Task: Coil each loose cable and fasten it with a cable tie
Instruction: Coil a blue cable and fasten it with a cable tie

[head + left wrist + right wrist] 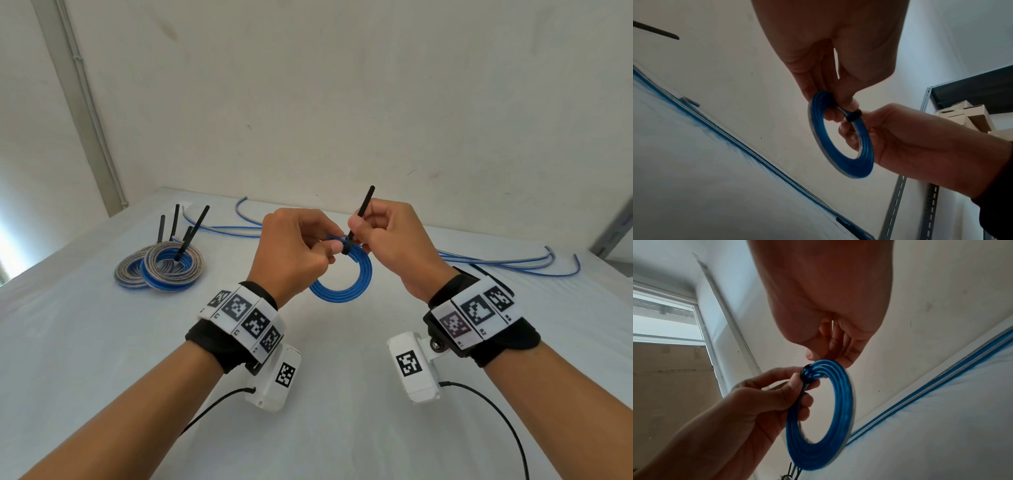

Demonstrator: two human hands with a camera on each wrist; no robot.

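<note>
White-covered table point(102, 342): blue coil point(346, 284) is held above it, gripped at its top by the left hand point(294, 253); black cable tie point(359, 219) stands upright there, its tail pinched by the right hand point(390, 240), which is nearer

Looks like plain work or store room, not home: bare white walls point(342, 85), white cloth over surface point(325, 428), grey metal rack point(929, 211) with holes, brown cardboard boxes point(970, 115) on its shelf, window point(663, 318) at side, pipe point(92, 113) up wall
</note>
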